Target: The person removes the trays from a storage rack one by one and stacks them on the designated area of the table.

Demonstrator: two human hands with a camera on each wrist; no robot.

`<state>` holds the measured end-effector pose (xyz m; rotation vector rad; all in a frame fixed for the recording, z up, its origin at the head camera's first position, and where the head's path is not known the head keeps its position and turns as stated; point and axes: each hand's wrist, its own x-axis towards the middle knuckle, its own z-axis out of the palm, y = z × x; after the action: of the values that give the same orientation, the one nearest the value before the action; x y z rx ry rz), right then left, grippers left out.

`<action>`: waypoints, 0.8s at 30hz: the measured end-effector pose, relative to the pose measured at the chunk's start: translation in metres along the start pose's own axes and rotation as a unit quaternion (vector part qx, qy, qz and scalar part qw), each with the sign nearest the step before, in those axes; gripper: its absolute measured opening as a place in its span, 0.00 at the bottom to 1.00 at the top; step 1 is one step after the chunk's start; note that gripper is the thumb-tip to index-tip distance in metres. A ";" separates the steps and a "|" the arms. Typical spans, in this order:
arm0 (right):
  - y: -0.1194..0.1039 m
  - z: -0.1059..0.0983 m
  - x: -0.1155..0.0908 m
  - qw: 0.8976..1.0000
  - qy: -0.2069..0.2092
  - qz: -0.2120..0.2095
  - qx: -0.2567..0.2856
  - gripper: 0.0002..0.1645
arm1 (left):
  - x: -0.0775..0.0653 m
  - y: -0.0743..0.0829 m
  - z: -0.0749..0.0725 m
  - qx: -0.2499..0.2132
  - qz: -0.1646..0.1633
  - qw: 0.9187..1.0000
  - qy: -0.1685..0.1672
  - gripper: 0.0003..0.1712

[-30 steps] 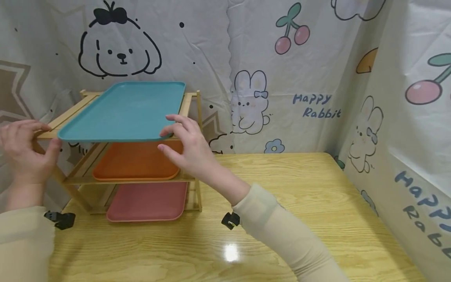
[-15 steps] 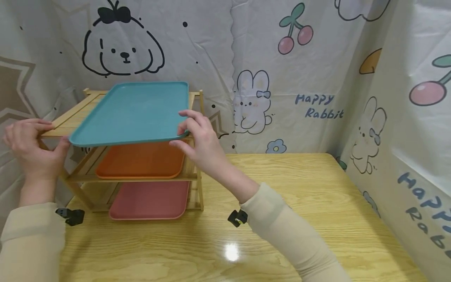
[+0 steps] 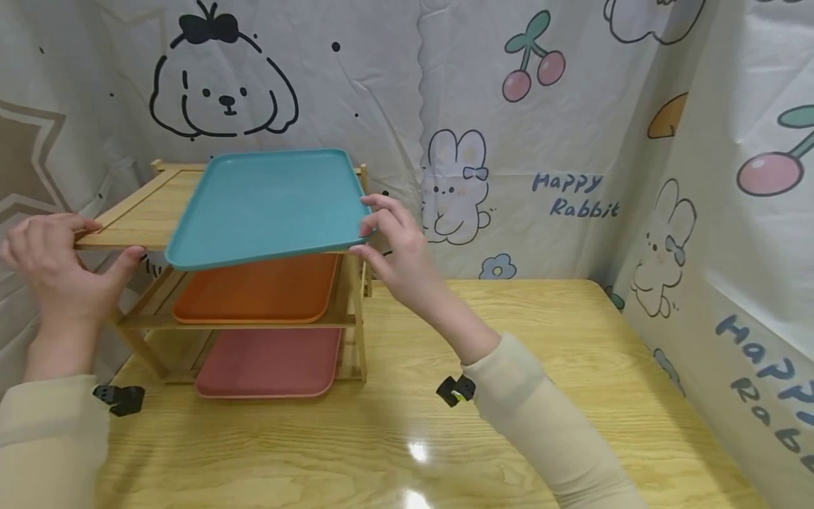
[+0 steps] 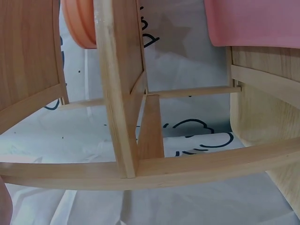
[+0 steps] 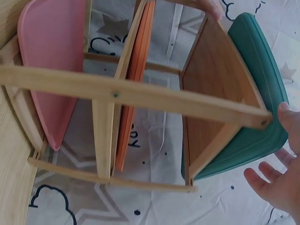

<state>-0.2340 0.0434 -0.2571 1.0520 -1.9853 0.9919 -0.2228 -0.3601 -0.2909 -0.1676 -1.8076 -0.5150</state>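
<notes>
A blue-green tray (image 3: 273, 205) lies skewed over the top shelf of a wooden three-tier rack (image 3: 146, 212), its front edge jutting out. My right hand (image 3: 407, 254) pinches its front right corner between thumb and fingers. In the right wrist view, the tray's underside (image 5: 262, 61) shows past the shelf. At the rack's front left corner, my left hand (image 3: 60, 272) grips the top shelf, fingers over the edge, thumb pointing toward the tray and apart from it. An orange tray (image 3: 254, 290) rests on the middle shelf, a pink tray (image 3: 270, 364) on the bottom one.
The rack stands on a wood-grain table (image 3: 509, 367) against a printed cloth backdrop (image 3: 381, 85). Another cloth wall (image 3: 750, 283) runs along the right side. The rack's side rail (image 4: 211, 164) crosses the left wrist view.
My right hand has drawn the blue-green tray rightward and turned it slightly, baring more of the top shelf's left side. The left hand stays at the rack's corner.
</notes>
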 end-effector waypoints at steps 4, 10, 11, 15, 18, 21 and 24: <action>0.009 -0.006 -0.004 1.000 0.005 0.025 0.011 0.13 | 0.002 0.004 -0.005 0.023 0.037 0.998 -0.040 0.57; 0.017 -0.014 -0.008 0.999 -0.001 0.048 0.019 0.13 | 0.003 0.009 -0.005 0.021 0.059 0.994 -0.087 0.52; 0.018 -0.016 -0.008 0.998 -0.003 0.052 0.020 0.13 | 0.003 0.010 -0.005 0.018 0.056 0.994 -0.088 0.52; 0.022 -0.023 -0.011 0.997 -0.012 0.079 0.014 0.14 | 0.002 0.010 -0.002 0.012 0.047 0.996 -0.081 0.52; 0.025 -0.029 -0.012 0.995 -0.015 0.100 0.005 0.15 | 0.002 0.010 0.000 0.011 0.048 0.996 -0.068 0.53; 0.028 -0.033 -0.011 0.993 -0.018 0.120 0.001 0.21 | 0.002 0.010 0.003 0.007 0.051 0.997 -0.054 0.53; 0.031 -0.035 -0.009 0.990 -0.024 0.140 0.003 0.33 | 0.002 0.009 0.005 0.000 0.049 0.998 -0.042 0.53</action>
<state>-0.2495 0.0883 -0.2574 0.8198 -2.2134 1.1283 -0.2244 -0.3500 -0.2880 -0.2802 -1.8715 -0.4434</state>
